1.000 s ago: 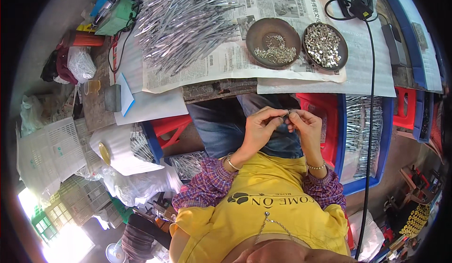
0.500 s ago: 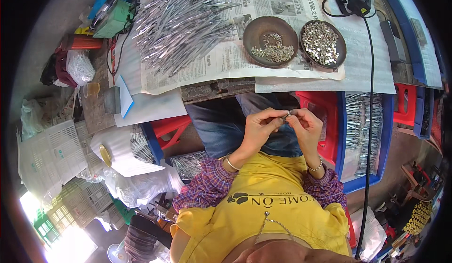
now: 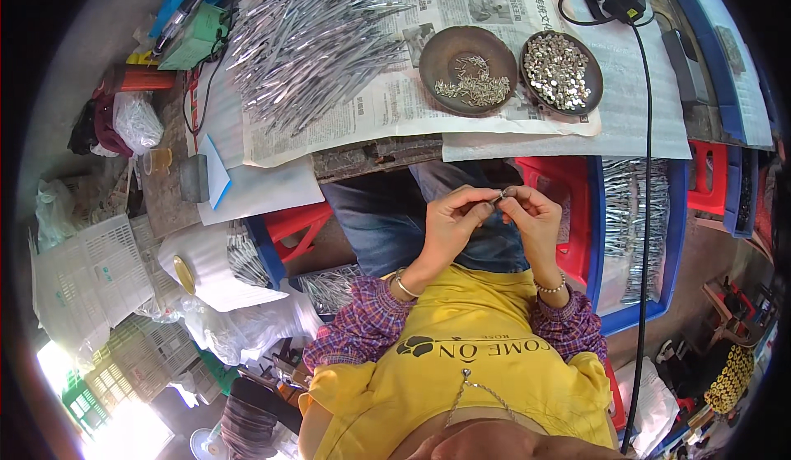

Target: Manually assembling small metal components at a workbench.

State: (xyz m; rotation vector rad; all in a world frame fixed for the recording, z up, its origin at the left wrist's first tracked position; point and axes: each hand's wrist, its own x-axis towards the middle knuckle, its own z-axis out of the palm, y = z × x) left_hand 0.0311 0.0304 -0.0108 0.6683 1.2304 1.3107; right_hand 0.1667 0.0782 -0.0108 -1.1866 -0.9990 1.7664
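Note:
Above my lap, in front of the table edge, my two hands meet fingertip to fingertip. My left hand (image 3: 453, 222) and my right hand (image 3: 535, 217) are both closed in a pinch on a small metal piece (image 3: 500, 197). Fingers cover most of it, so its kind does not show. Beyond them on the table stand a dark round dish (image 3: 435, 54) with small silvery pins and a second dark dish (image 3: 599, 89) filled with small shiny round bits. To their left lies a big heap of slender pointed metal pieces (image 3: 309, 48) on newspaper (image 3: 371, 118).
Right of my legs, a blue crate (image 3: 678, 237) holds rows of slender metal pieces, beside a red stool (image 3: 577, 204). A black cable (image 3: 647, 213) hangs down on the right. At the table's left are a green box (image 3: 195, 38) and a grey block (image 3: 195, 178).
The fingertips have shifted slightly around the small metal piece, and the hands stay together in the same place. The whole view has moved a little.

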